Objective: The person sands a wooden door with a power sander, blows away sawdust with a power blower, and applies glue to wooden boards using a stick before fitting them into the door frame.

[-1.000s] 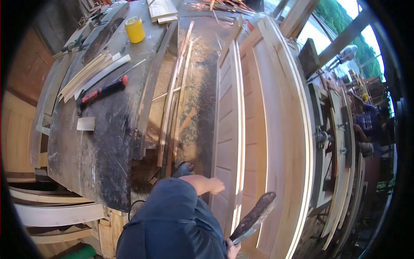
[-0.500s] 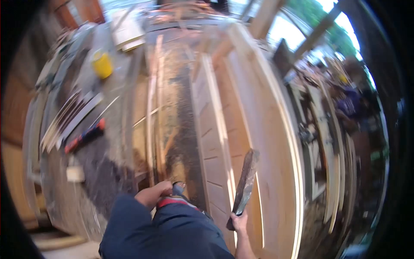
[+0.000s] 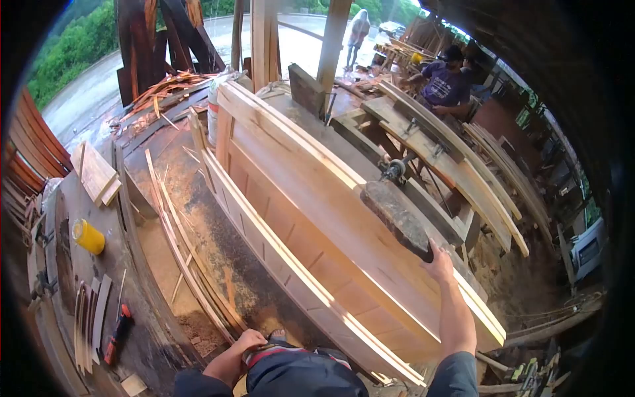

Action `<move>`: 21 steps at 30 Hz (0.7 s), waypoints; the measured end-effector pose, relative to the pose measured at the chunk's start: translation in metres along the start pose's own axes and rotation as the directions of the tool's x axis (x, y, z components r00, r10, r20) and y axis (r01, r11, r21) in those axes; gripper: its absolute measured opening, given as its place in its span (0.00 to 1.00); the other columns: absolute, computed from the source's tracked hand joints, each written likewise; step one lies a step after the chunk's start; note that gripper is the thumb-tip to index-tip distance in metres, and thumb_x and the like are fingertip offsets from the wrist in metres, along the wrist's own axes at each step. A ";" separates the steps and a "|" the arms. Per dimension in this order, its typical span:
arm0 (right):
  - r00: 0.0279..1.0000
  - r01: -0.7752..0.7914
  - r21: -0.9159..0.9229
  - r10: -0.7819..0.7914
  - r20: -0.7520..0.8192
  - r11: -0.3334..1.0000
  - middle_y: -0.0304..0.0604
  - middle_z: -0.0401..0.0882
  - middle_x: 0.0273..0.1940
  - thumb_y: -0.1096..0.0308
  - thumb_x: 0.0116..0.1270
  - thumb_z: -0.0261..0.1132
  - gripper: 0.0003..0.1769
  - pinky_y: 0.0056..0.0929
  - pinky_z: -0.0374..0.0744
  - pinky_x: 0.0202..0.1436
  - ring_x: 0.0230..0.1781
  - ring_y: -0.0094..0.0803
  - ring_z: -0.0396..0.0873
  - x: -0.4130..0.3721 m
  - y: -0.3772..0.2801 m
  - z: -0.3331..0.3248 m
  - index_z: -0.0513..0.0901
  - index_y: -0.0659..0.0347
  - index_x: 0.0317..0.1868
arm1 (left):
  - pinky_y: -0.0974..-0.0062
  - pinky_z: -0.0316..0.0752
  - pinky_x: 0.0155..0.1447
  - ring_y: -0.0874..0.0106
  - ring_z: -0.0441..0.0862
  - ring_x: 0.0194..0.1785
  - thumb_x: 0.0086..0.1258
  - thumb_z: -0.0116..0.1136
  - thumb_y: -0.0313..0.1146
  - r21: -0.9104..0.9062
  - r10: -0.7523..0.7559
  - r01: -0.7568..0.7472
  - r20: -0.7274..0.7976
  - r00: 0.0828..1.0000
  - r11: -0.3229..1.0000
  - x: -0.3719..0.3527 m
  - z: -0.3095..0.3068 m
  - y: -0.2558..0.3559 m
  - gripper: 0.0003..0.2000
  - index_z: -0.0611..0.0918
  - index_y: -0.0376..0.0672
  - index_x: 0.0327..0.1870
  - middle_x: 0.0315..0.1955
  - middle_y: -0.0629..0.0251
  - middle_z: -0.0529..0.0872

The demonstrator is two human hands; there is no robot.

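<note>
My right hand (image 3: 438, 260) grips the near end of a long, dark, worn wooden block (image 3: 399, 221). The block is stretched out over a long pale wooden panel (image 3: 317, 192) and overlaps its far edge in this view. Next to that panel, on the near side, runs a pale slatted frame (image 3: 284, 248) with light edge strips. Down at my waist, my left hand (image 3: 246, 344) is closed beside the striped cloth (image 3: 264, 354) of my clothing; whatever its fingers hold is hidden.
On the left bench (image 3: 155, 317) are a yellow container (image 3: 88, 237), thin strips (image 3: 89, 324) and a red-and-black tool (image 3: 118, 334). Long thin strips (image 3: 188, 258) lie beside sawdust. Beyond the panel are a clamp (image 3: 395, 170), stacked boards (image 3: 456, 178) and a person (image 3: 446, 83) in purple.
My view has turned to the right. The dark block has swung from upright in front of me out over the panel with my right arm extended; my left hand stays at my waist.
</note>
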State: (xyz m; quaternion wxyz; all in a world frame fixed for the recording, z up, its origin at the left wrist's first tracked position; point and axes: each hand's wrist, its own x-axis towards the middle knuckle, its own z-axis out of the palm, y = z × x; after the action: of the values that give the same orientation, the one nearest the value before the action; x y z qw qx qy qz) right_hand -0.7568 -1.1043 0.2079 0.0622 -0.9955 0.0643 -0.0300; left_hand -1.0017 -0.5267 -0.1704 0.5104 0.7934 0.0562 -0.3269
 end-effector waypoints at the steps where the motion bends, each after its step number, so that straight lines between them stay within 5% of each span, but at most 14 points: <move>1: 0.999 0.037 0.022 -0.037 0.001 0.999 0.56 0.83 0.55 0.64 0.45 0.83 0.55 0.45 0.79 0.63 0.58 0.55 0.81 0.008 0.016 0.009 0.69 0.53 0.76 | 0.68 0.81 0.39 0.68 0.88 0.31 0.61 0.73 0.45 0.004 -0.045 0.045 -0.002 0.999 0.999 -0.007 -0.004 0.014 0.15 0.91 0.39 0.33 0.25 0.62 0.91; 5: 0.998 0.004 0.166 -0.013 0.054 0.986 0.56 0.82 0.61 0.69 0.46 0.81 0.53 0.45 0.78 0.65 0.61 0.52 0.81 0.020 0.045 0.033 0.70 0.52 0.76 | 0.67 0.81 0.41 0.69 0.88 0.34 0.62 0.73 0.46 -0.013 -0.088 0.087 -0.105 0.991 0.996 -0.017 0.018 0.019 0.15 0.91 0.42 0.39 0.29 0.62 0.91; 7: 0.996 0.091 0.244 -0.085 -0.036 0.965 0.55 0.83 0.59 0.69 0.46 0.81 0.51 0.44 0.79 0.64 0.60 0.49 0.82 0.028 0.053 0.042 0.72 0.52 0.74 | 0.63 0.83 0.51 0.60 0.91 0.45 0.61 0.69 0.47 0.371 0.131 -0.104 -0.049 0.990 0.923 -0.016 0.040 -0.014 0.16 0.92 0.45 0.39 0.37 0.57 0.92; 8: 0.997 0.068 0.300 -0.074 0.008 0.951 0.55 0.84 0.59 0.68 0.46 0.81 0.50 0.43 0.79 0.63 0.60 0.49 0.82 0.032 0.052 0.045 0.73 0.53 0.73 | 0.62 0.83 0.54 0.56 0.90 0.48 0.59 0.69 0.47 0.217 -0.222 0.241 -0.109 0.969 0.946 -0.040 0.044 0.024 0.16 0.92 0.48 0.42 0.42 0.56 0.92; 9: 0.996 0.042 0.348 -0.065 0.056 0.937 0.56 0.84 0.59 0.67 0.45 0.82 0.49 0.42 0.79 0.63 0.60 0.48 0.83 0.033 0.048 0.040 0.74 0.55 0.72 | 0.61 0.83 0.55 0.54 0.89 0.48 0.57 0.68 0.47 0.141 -0.283 0.302 -0.139 0.949 0.943 -0.045 0.058 0.017 0.18 0.92 0.48 0.44 0.42 0.53 0.91; 11: 0.996 0.049 0.243 -0.066 0.064 0.969 0.62 0.84 0.58 0.63 0.47 0.81 0.48 0.41 0.79 0.62 0.60 0.51 0.83 0.039 0.057 0.046 0.74 0.66 0.71 | 0.59 0.82 0.57 0.51 0.89 0.51 0.59 0.66 0.47 0.065 -0.343 0.357 -0.158 0.926 0.932 -0.057 0.074 0.031 0.18 0.92 0.47 0.44 0.44 0.51 0.91; 13: 0.983 0.172 0.180 -0.157 -0.095 0.969 0.63 0.85 0.54 0.65 0.46 0.78 0.49 0.46 0.80 0.58 0.57 0.57 0.83 0.042 0.072 0.066 0.71 0.60 0.73 | 0.58 0.81 0.59 0.51 0.88 0.53 0.63 0.64 0.47 -0.056 -0.419 0.422 -0.287 0.861 0.905 -0.061 0.088 0.046 0.17 0.91 0.45 0.46 0.45 0.49 0.91; 15: 0.993 0.122 0.210 -0.117 -0.033 0.970 0.65 0.83 0.56 0.65 0.46 0.78 0.50 0.46 0.79 0.61 0.59 0.59 0.81 0.050 0.079 0.073 0.71 0.62 0.73 | 0.57 0.81 0.60 0.50 0.87 0.53 0.65 0.63 0.46 -0.164 -0.423 0.392 -0.412 0.807 0.905 -0.058 0.099 0.050 0.17 0.90 0.45 0.46 0.46 0.49 0.90; 17: 0.976 0.194 0.179 -0.171 -0.136 0.965 0.64 0.83 0.56 0.64 0.44 0.79 0.53 0.45 0.78 0.62 0.60 0.61 0.80 0.050 0.085 0.082 0.70 0.61 0.75 | 0.57 0.80 0.61 0.50 0.87 0.54 0.66 0.62 0.45 -0.225 -0.456 0.397 -0.470 0.756 0.890 -0.064 0.099 0.051 0.16 0.90 0.45 0.47 0.47 0.49 0.90; 19: 0.867 0.427 0.132 -0.365 -0.339 0.894 0.61 0.87 0.48 0.62 0.57 0.77 0.38 0.42 0.83 0.52 0.49 0.53 0.87 0.052 0.086 0.083 0.77 0.69 0.66 | 0.57 0.79 0.62 0.51 0.87 0.54 0.67 0.62 0.44 -0.267 -0.507 0.432 -0.486 0.711 0.862 -0.062 0.084 0.048 0.15 0.90 0.45 0.47 0.47 0.49 0.90; 21: 0.785 0.334 -0.234 -0.407 -0.468 0.913 0.54 0.84 0.51 0.58 0.67 0.75 0.25 0.40 0.85 0.52 0.51 0.49 0.84 0.033 0.041 0.042 0.82 0.68 0.56 | 0.58 0.81 0.59 0.53 0.89 0.51 0.65 0.65 0.45 -0.300 -0.498 0.397 -0.506 0.704 0.867 -0.064 0.061 0.050 0.15 0.91 0.45 0.44 0.44 0.51 0.91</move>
State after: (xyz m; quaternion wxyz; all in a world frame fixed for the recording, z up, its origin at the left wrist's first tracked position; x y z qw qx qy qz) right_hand -0.7266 -1.1435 0.1630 -0.0332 -0.9469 -0.1167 -0.2976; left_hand -1.0585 -0.5861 -0.1107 0.4397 0.7699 0.4244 -0.1838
